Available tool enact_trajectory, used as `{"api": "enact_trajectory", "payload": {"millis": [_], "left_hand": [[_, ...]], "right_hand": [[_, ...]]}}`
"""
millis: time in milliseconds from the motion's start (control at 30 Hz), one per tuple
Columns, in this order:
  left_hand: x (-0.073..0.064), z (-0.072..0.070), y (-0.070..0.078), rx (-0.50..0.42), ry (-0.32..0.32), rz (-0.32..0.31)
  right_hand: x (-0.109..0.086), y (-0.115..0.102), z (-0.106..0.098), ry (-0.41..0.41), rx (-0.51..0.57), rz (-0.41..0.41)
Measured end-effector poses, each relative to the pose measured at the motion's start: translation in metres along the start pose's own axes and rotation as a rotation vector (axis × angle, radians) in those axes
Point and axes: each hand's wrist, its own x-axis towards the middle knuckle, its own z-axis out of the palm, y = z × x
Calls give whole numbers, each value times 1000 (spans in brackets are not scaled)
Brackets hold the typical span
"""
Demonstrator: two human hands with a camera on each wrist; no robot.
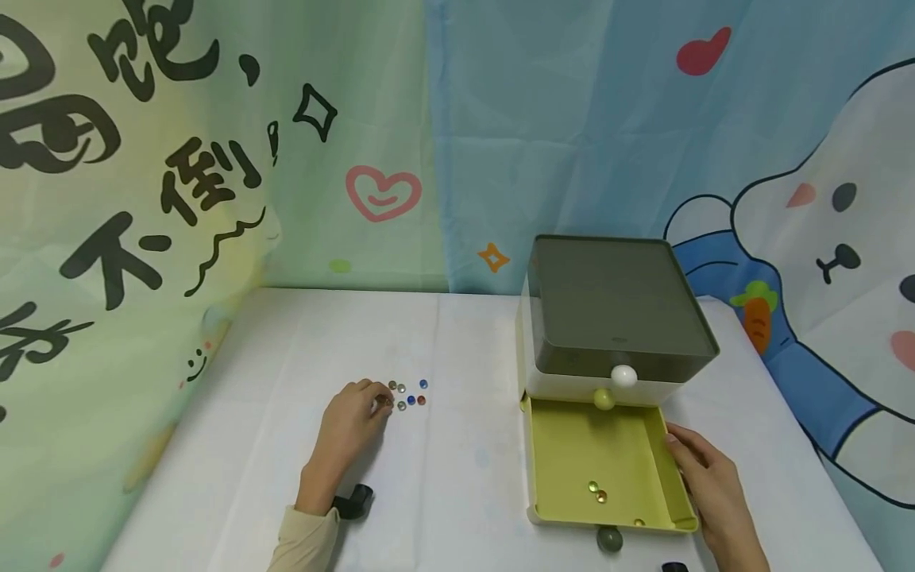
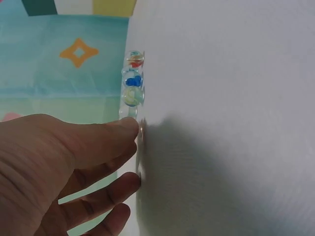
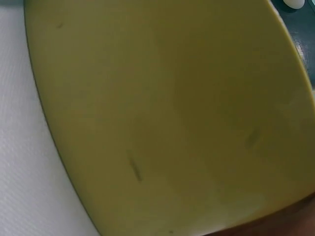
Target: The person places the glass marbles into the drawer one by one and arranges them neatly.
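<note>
My left hand [image 1: 355, 417] reaches down to the white table, its fingertips right at a small group of glass marbles [image 1: 411, 400]. In the left wrist view, thumb and forefinger come close together while the other fingers spread apart; I cannot tell whether a marble is between them. Clear marbles [image 2: 133, 95] with coloured cores line up just beyond the thumb. My right hand [image 1: 715, 485] grips the right side wall of a pulled-out yellow-green drawer [image 1: 593, 445]. A few marbles [image 1: 597, 492] lie near the drawer's front. The drawer's outer wall [image 3: 162, 98] fills the right wrist view.
Above the drawer stands the rest of the small drawer cabinet [image 1: 608, 302], with a dark translucent top and round white and yellow-green knobs. A dark green knob [image 1: 609, 539] sits on the open drawer's front. A printed cloth backdrop [image 1: 529, 143] rises behind the table [image 1: 457, 477].
</note>
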Motion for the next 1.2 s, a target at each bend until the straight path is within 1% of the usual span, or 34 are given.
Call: {"api": "enact_trajectory", "payload": {"millis": [167,267,433,533,667,833,933,1067,1200], "left_hand": [[-3,-1,3,-54,-28,-44],[-4,0,5,-100,-39,-65],[-4,2,11,-140,-48,-56],[-4,3,14,-146,-57,-48],[-3,3,18,-152,-44,-24],[-1,5,25,-178,-41,17],[-1,6,29,-182,-46,30],[0,6,34,-178,-48,50],[2,6,38,-177,-49,77]], "right_hand": [[1,-1,-1,-15,-15,10],[2,-2,-4,-47,-33,11],[5,-6,-11,-132,-84,-4],[7,-7,-13,-160,-131,-25],[8,-8,-10,-159,-203,-56],[7,-10,-8,-145,-260,-101],[7,-13,-6,-121,-277,-113],[5,-16,-4,-97,-274,-119],[3,-19,-4,-102,-271,-119]]}}
